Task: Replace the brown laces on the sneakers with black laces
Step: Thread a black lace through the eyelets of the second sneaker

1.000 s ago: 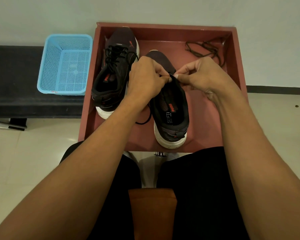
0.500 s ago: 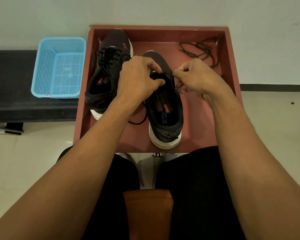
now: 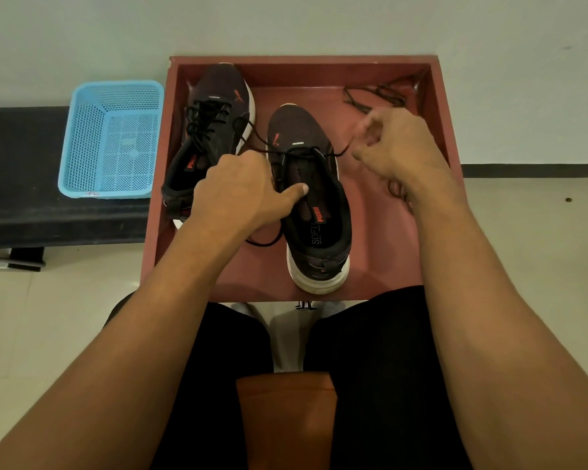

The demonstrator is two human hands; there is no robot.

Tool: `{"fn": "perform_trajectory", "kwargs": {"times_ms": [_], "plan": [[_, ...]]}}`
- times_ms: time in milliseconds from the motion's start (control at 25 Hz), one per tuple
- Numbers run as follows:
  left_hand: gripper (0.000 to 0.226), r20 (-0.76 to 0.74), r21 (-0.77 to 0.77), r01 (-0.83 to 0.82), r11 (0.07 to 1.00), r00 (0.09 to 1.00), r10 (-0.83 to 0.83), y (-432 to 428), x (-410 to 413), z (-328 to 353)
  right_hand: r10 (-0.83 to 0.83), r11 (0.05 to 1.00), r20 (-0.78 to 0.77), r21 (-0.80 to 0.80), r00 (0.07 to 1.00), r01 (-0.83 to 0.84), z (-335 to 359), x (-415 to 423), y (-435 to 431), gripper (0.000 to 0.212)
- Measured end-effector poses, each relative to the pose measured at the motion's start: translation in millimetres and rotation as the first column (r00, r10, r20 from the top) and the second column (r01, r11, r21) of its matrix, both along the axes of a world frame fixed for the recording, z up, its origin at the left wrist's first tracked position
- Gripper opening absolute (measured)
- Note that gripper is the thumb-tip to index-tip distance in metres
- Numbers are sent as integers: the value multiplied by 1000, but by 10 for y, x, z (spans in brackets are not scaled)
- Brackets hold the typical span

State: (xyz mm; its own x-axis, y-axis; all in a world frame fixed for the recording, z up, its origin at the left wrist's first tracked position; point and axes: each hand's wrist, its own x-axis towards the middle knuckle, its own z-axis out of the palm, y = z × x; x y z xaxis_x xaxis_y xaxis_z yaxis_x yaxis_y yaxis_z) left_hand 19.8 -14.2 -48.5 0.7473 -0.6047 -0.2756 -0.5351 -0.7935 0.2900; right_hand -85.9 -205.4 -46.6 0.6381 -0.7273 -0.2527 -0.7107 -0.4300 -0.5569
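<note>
Black lace point(image 3: 340, 153) pinched by right hand point(image 3: 398, 147); left hand point(image 3: 241, 191) holds sneaker point(image 3: 314, 201).

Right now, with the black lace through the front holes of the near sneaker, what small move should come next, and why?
Probably the right hand should pull the black lace out to the right until it sits snug, while the left hand holds the sneaker. The lace crosses only the front holes, and a slack loop lies left of the sneaker.
</note>
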Motion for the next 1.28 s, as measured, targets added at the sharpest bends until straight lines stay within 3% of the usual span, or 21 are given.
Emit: {"fn": "perform_trajectory", "kwargs": {"times_ms": [80,200,320,520,640,760,880,1040,1280], "plan": [[52,-12,-45,11,999,1000,-12,-12,-32,7,135,991,129,-1,982,-136,72,4,56,21],[39,29,-140,18,990,999,-14,-42,-41,4,265,963,113,26,958,-269,102,-6,105,16],[30,58,-212,21,977,998,-9,-53,-4,-28,254,967,103,0,962,-255,60,43,81,10],[32,47,-240,12,971,999,-1,-52,69,-92,142,989,-56,55,988,-139,-50,-43,-16,10],[31,37,-257,12,966,999,-3,-55,76,-109,138,981,56,129,989,-144,-24,-55,-15,11],[32,33,-263,15,965,999,-6,-60,84,-121,196,978,96,60,976,-202,3,11,39,6],[34,36,-253,4,968,999,6,-68,106,-134,167,986,-8,31,986,-166,13,15,22,3],[38,38,-243,-5,970,999,14,-69,108,-130,137,991,-310,45,941,-129,-45,-52,-4,13],[37,23,-254,-1,967,1000,7,-74,100,-114,214,976,57,19,975,-215,72,44,77,10]]}}
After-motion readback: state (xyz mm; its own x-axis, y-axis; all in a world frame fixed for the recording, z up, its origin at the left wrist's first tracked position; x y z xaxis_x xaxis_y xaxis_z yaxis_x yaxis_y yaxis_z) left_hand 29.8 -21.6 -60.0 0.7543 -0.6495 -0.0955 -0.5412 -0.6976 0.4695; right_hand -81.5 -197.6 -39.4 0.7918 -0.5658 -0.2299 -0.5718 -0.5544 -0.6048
